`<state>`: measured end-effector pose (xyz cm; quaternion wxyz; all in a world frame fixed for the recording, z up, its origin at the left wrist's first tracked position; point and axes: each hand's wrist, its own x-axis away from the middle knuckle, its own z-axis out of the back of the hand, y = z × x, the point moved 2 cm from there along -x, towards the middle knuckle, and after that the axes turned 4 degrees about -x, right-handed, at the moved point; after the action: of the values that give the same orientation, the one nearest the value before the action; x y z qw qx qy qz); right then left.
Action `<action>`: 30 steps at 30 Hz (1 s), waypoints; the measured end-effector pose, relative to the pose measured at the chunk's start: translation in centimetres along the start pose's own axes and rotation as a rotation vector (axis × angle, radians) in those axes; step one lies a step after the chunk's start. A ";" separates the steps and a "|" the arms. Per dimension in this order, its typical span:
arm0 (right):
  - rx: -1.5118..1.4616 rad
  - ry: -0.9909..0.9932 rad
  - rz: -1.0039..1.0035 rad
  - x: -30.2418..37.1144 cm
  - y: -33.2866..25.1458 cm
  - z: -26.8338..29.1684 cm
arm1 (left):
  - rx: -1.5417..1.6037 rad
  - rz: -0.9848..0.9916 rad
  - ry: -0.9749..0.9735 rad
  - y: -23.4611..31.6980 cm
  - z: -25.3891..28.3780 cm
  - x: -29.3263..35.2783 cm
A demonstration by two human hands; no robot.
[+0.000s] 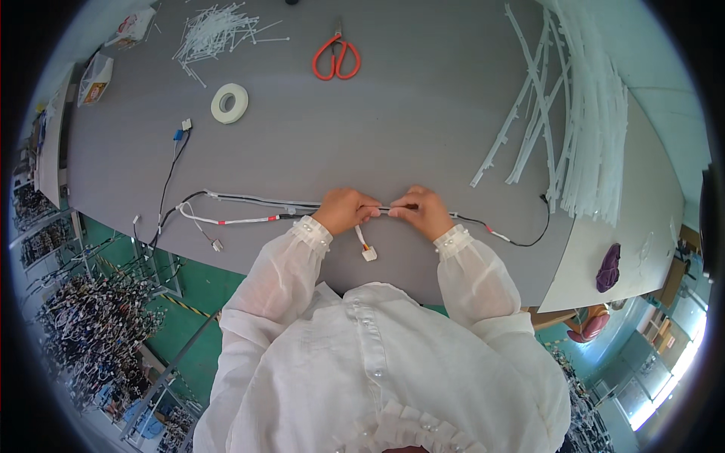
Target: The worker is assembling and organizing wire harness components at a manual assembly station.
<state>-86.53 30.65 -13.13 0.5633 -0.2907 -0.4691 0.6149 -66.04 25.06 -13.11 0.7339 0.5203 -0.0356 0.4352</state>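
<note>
A wire harness of black and white cables stretches across the near part of the grey table. Close together at its middle, my left hand and my right hand pinch it, fingertips nearly meeting. A pale translucent strip runs along the cables on both sides of my hands. Below my left hand a short branch ends in a white connector. Leftward, another branch carries a small connector, and a black cable leads up to a blue connector. The right end of the harness curls round in a black loop.
Red-handled scissors lie at the back, with a white tape roll and a pile of white cable ties to their left. Many translucent plastic strips lie at right, near a purple cloth-like item. Cable bundles hang left of the table.
</note>
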 end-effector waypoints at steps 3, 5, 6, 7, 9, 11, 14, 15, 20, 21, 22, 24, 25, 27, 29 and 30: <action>-0.143 -0.182 -0.336 -1.0 -0.3 0.6 | -0.040 -0.047 0.035 -0.2 0.1 0.1; -0.248 -0.302 -0.562 -0.9 0.3 0.1 | -0.080 -0.065 0.023 -0.1 0.2 0.1; -0.238 -0.247 -0.530 -0.7 1.3 -0.3 | -0.081 -0.060 0.026 0.0 0.3 0.0; -0.228 -0.196 -0.495 -0.7 1.5 -0.5 | -0.100 -0.063 0.001 0.2 0.4 0.0; -0.220 -0.170 -0.507 -0.5 1.6 -0.9 | -0.121 -0.061 -0.018 0.6 1.0 0.1; -0.209 -0.143 -0.511 -0.4 1.0 -1.0 | -0.072 0.043 -0.133 0.8 1.9 0.6; 0.018 -0.016 -0.383 0.6 -0.9 -0.8 | -0.094 -0.283 0.415 -2.8 3.6 3.6; 0.131 0.016 -0.308 1.0 -1.4 -0.8 | -0.172 -0.234 0.472 -4.2 5.0 5.3; 0.588 0.242 0.113 -0.8 -7.8 -3.8 | -0.322 -0.120 0.649 -10.2 9.1 11.5; 0.508 0.143 0.156 -1.5 -8.3 -5.5 | -0.310 -0.131 0.617 -10.9 9.0 11.6; 0.435 0.044 0.193 -2.3 -8.6 -6.9 | -0.291 -0.148 0.583 -11.5 8.9 11.5; 0.527 0.017 0.107 -3.6 -7.8 -8.6 | -0.291 -0.222 0.568 -11.0 9.1 10.6; 0.591 -0.022 0.030 -4.2 -7.2 -9.5 | -0.304 -0.269 0.555 -10.9 9.1 10.3; 0.543 -0.009 0.022 -4.6 -6.2 -9.8 | -0.285 -0.348 0.529 -10.6 8.8 10.3; 0.490 -0.002 0.026 -4.9 -5.6 -9.2 | -0.269 -0.414 0.509 -10.6 8.5 11.0; 0.420 0.035 -0.001 -4.8 -5.4 -8.9 | -0.333 -0.464 0.483 -10.6 8.1 12.1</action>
<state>-75.45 27.80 -12.51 0.6198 -0.1774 -0.3211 0.6937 -48.13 25.01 -11.09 0.8748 0.2706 0.1873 0.3557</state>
